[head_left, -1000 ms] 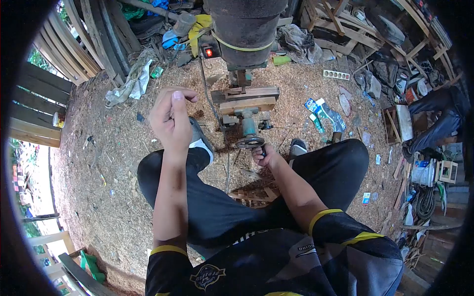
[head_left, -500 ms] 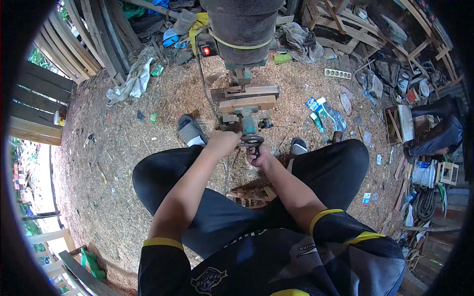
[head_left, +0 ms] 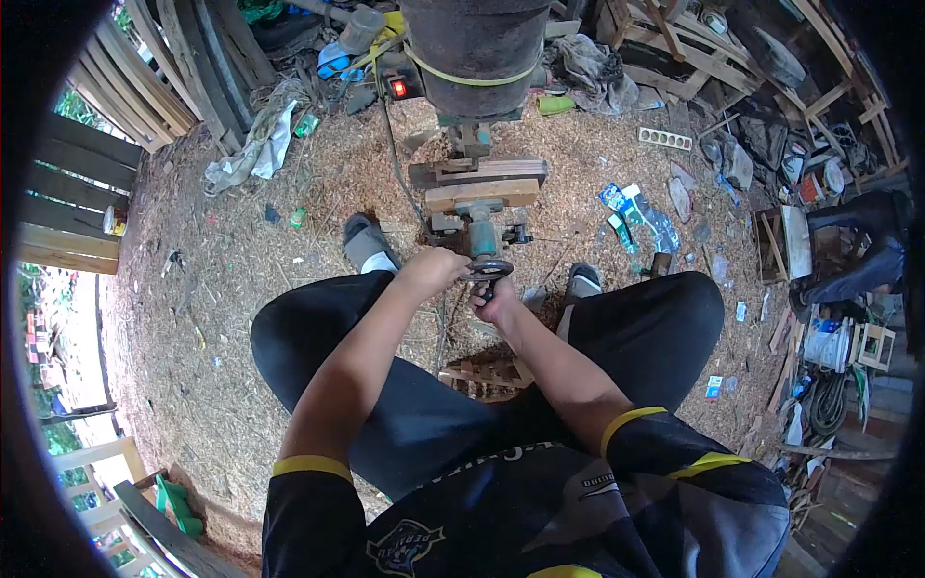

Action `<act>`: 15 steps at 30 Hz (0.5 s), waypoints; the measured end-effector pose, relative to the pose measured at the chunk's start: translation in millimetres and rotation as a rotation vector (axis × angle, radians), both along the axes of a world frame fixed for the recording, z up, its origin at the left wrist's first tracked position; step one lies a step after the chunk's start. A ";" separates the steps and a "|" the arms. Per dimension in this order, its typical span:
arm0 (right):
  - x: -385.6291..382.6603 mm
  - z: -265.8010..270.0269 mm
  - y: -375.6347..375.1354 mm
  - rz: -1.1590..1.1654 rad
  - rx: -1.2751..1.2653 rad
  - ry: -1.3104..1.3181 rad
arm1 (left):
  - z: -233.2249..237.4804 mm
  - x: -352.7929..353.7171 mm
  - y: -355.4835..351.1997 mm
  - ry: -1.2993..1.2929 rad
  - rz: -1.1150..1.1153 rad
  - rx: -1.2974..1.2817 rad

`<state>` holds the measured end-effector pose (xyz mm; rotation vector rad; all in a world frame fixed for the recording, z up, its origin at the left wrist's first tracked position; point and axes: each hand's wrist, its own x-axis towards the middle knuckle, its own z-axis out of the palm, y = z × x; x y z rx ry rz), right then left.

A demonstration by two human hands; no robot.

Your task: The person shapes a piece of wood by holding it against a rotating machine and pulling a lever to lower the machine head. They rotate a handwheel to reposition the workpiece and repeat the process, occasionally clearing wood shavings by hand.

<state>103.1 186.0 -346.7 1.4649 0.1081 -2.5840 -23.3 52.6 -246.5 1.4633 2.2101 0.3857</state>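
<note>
A dark handwheel (head_left: 493, 271) sits on the near end of a green metal machine (head_left: 483, 237) between my knees. My right hand (head_left: 496, 302) is closed around the wheel's crank handle, just below the rim. At the wheel's left side is my left hand (head_left: 431, 274), its fingers curled against the rim; the fingertips are partly hidden. Beyond the green housing, a light wooden block (head_left: 483, 195) lies across the machine, with a darker board (head_left: 479, 172) behind it.
A large dark drum (head_left: 474, 58) with a yellow band stands over the far end, beside a lit red switch (head_left: 399, 88). Wood shavings cover the ground. A power strip (head_left: 665, 139) and blue-green packaging (head_left: 641, 218) lie to the right. Another person's legs (head_left: 862, 246) show at far right.
The crank handle and my right hand have shifted slightly left along the bottom of the wheel. My left hand has moved slightly up and stays at the left rim.
</note>
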 end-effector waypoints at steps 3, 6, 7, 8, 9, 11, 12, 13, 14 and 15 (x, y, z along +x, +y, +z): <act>-1.8 1.7 1.9 0.025 -0.012 -0.020 | 4.4 6.1 -1.1 -0.004 0.042 0.022; -0.2 -4.7 3.1 0.043 -0.021 -0.001 | 3.1 9.8 -2.6 0.001 0.078 0.077; -1.0 -7.5 3.8 0.048 -0.023 -0.003 | 2.5 10.0 -3.4 -0.005 0.084 0.084; -1.3 -10.2 4.7 0.053 -0.026 -0.006 | 1.9 10.5 -4.2 -0.013 0.090 0.092; -0.9 -11.3 5.7 0.050 -0.035 0.009 | 3.0 10.6 -4.3 -0.016 0.082 0.085; 0.5 -12.9 9.0 0.045 -0.052 0.042 | 5.7 8.3 -2.6 -0.020 0.065 0.074; 3.2 -12.8 10.1 0.054 -0.078 0.052 | 1.3 7.1 -3.2 -0.028 0.063 0.084; 6.5 -12.4 12.2 0.062 -0.104 0.063 | -2.9 5.8 -3.7 -0.035 0.061 0.093; 8.4 -10.7 16.2 0.070 -0.129 0.078 | -5.7 4.4 -3.4 -0.037 0.058 0.103; 11.0 -17.8 22.8 0.080 -0.167 0.099 | -4.6 4.1 -2.7 -0.038 0.046 0.087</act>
